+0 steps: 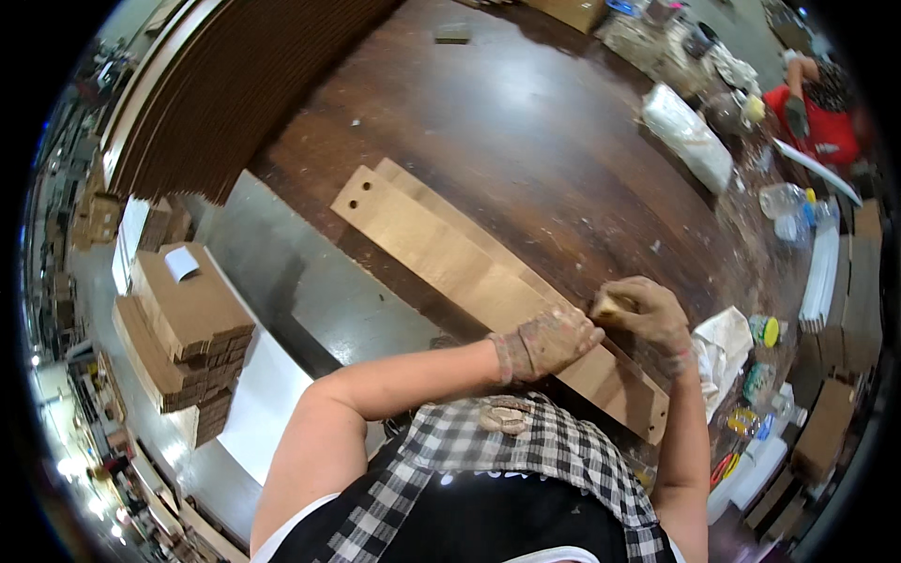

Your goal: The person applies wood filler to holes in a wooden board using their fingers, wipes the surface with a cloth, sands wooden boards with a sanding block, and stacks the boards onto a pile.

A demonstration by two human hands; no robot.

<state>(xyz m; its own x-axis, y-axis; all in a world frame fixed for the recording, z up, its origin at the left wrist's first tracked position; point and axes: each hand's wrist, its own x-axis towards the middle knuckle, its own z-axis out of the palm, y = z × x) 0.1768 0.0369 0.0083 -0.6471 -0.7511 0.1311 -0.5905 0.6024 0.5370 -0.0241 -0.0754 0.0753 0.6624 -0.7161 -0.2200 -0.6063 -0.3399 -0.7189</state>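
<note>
Presently, we are working at a long brown board (441, 258), which is lying slantwise on the dark desk (450, 131); we are taking this board as our landmark. A second board (427, 202) is lying partly under it, as it seems, and is showing along its far edge. Our gloved left hand (549, 345) is resting on the board toward its right end, the fingers bent and lying together; whether they are gripping something, we cannot tell. Our gloved right hand (649, 317) is standing at the board's far side, its fingers gripping a small yellowish block (612, 308); whether the block is touching the edge, we cannot tell. Beyond the board's left end a stack of brown sheets (244, 84) is standing, and to the right of the board a white cloth (723, 352) is lying. In our judgement, we are steadying the board with the left hand and treating its edge with the block. The next move is probably calling for firm holding and even pressure.
</note>
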